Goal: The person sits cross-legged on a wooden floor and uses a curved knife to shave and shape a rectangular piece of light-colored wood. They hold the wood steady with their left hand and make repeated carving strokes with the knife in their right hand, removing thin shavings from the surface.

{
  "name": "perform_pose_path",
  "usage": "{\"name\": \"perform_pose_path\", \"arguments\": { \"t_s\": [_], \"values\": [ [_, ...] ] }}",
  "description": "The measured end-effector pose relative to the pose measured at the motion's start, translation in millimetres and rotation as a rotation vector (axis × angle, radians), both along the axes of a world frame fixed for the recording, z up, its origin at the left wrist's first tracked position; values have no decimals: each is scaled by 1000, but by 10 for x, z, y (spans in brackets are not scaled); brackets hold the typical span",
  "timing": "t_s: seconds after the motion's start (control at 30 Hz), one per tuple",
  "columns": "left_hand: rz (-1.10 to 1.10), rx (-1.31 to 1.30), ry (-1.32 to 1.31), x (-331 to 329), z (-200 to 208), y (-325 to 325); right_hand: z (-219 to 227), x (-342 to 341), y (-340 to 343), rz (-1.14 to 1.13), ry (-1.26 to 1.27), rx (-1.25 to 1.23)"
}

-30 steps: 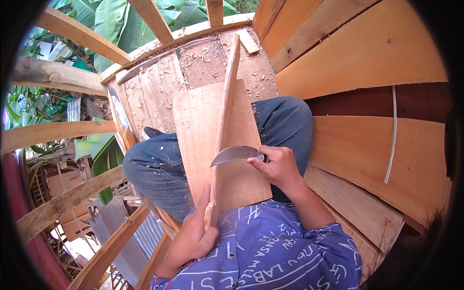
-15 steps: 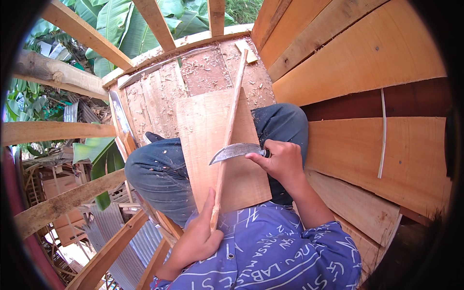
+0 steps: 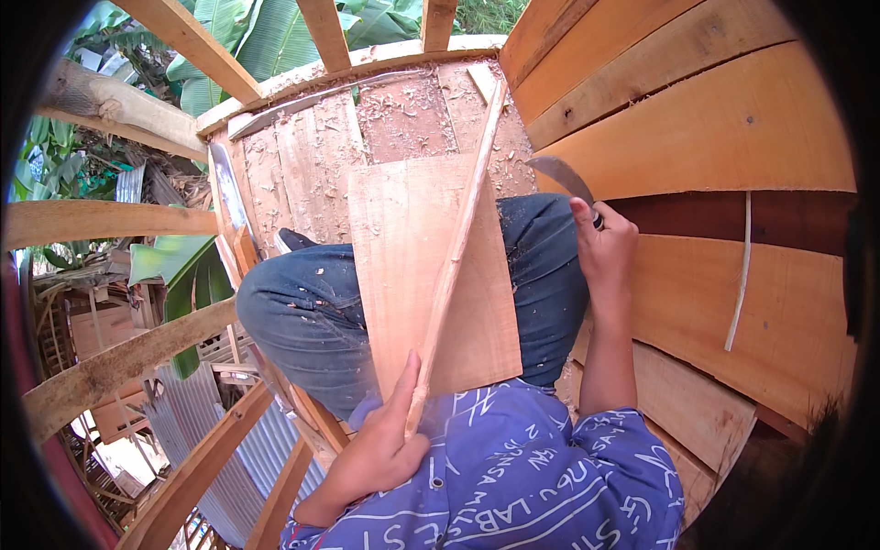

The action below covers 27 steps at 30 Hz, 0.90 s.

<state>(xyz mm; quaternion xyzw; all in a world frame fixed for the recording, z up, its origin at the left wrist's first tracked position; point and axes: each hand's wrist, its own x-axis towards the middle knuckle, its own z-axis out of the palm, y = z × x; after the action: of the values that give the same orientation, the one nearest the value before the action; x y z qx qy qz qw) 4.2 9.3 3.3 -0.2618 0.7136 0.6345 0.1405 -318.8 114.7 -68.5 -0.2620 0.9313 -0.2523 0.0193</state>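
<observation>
A long, pale, peeled wooden stick slants up and away from my lap across a flat wooden board. My left hand is closed around the stick's near end, thumb lying along it. The board rests across my legs. In my right hand is a curved-blade knife, raised to the right of the board and apart from the stick. Its blade points up and left, and most of the handle is hidden in my fist.
Wood shavings litter the plank floor ahead. A plank wall stands close on my right, with a thin pale strip against it. Slatted wooden rails edge the left side. A small wood piece lies near the stick's far end.
My right hand has lifted the knife off the stick and moved it away, up and to the right. My left hand keeps its hold, while the view has shifted slightly.
</observation>
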Motion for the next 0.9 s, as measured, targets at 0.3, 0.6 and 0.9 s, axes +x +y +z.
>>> {"name": "perform_pose_path", "arguments": {
  "t_s": [0.3, 0.6, 0.9],
  "values": [
    [36, 75, 18, -41, -15, 15, -59, 730, 49, 444, 52, 55],
    [52, -47, 137, -21, -130, 30, -37, 883, -11, 539, 55, 17],
    [38, -3, 35, -38, -76, 49, -19, 738, -5, 595, 46, 39]
  ]
}}
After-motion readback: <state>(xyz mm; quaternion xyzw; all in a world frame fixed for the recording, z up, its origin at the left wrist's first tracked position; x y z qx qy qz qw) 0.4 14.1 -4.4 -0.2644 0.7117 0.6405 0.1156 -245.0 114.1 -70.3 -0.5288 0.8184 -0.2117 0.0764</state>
